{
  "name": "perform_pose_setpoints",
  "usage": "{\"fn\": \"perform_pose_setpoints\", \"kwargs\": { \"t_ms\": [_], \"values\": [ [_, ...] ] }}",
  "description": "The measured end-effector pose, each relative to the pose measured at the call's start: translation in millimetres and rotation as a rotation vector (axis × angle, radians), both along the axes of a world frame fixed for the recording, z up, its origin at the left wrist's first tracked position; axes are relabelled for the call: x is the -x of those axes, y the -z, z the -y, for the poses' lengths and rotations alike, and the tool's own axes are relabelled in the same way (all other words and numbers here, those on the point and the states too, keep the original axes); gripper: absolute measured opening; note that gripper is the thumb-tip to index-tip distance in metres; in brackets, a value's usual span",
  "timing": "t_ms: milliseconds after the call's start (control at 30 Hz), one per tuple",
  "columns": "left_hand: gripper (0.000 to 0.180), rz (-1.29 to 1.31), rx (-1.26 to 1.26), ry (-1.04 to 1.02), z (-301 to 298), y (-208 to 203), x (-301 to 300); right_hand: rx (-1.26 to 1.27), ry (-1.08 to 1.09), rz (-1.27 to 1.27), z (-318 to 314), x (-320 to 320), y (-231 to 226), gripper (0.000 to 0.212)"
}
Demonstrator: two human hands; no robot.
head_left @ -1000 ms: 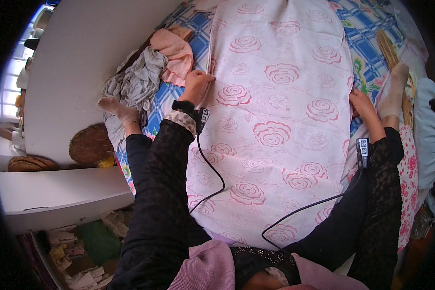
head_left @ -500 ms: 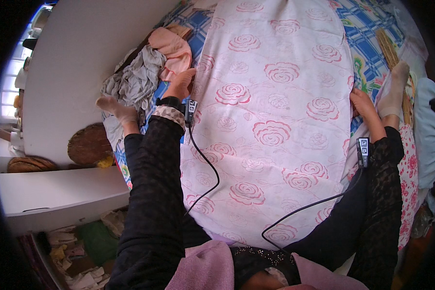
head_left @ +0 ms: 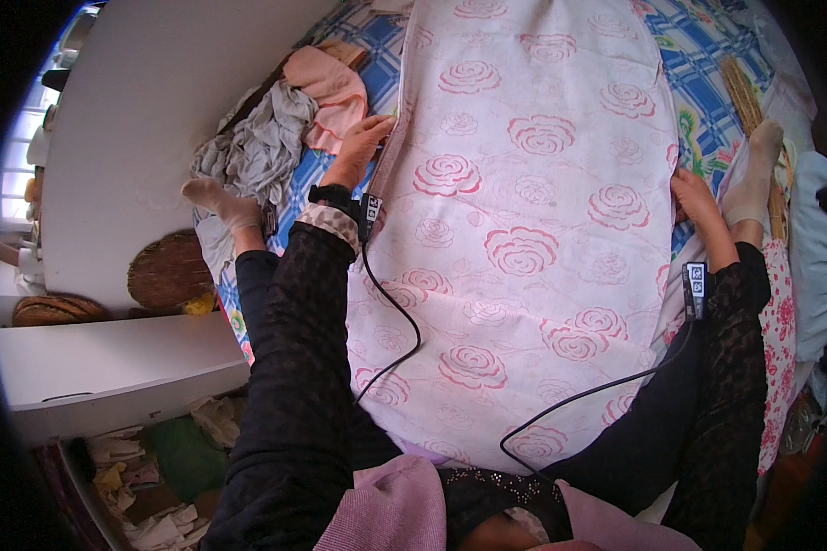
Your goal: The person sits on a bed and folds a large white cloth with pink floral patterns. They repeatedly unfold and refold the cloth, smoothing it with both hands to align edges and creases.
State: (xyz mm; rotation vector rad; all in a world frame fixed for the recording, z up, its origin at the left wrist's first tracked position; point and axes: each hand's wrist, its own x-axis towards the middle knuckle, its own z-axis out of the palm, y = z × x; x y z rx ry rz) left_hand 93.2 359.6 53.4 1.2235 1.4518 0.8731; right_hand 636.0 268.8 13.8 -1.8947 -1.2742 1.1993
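Observation:
A long white cloth point(head_left: 524, 193) printed with pink roses lies stretched between my outstretched legs, running from my lap to the far edge of the view. My left hand point(head_left: 363, 147) pinches its left edge, which is raised a little and shows a darker pinkish-brown strip. On the opposite side, my right hand point(head_left: 698, 197) is closed at the right edge, its fingertips partly hidden by the cloth. Each wrist carries a small black device with a black cable, and the left one also has a dark band.
Beneath lies a blue checked, flowered cover point(head_left: 698, 73). Grey cloth point(head_left: 266, 142) and peach cloth point(head_left: 326, 87) are heaped at the left. A round woven brown mat point(head_left: 170, 273) leans on the white wall. A straw bundle point(head_left: 740, 92) lies at the far right. An open drawer point(head_left: 147, 404) holds cloth scraps.
My left hand has shifted slightly right and away from me, lifting the cloth's left edge so more of the darker strip shows. My right hand has barely moved.

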Motion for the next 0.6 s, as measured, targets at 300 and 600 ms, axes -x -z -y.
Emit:
{"fn": "perform_pose_setpoints", "kwargs": {
  "t_ms": [300, 600],
  "values": [
    [0.02, -0.336, -0.212, 0.142, -8.7, -1.9, -23.4, 0.009, 0.023, -0.058, 2.6, 5.4, -4.4, 0.024],
    [0.013, 0.099, 0.066, 0.058, -20.2, 9.6, -1.0, 0.051, -0.016, 0.037, 2.4, 4.5, -11.3, 0.032]
  ]
}}
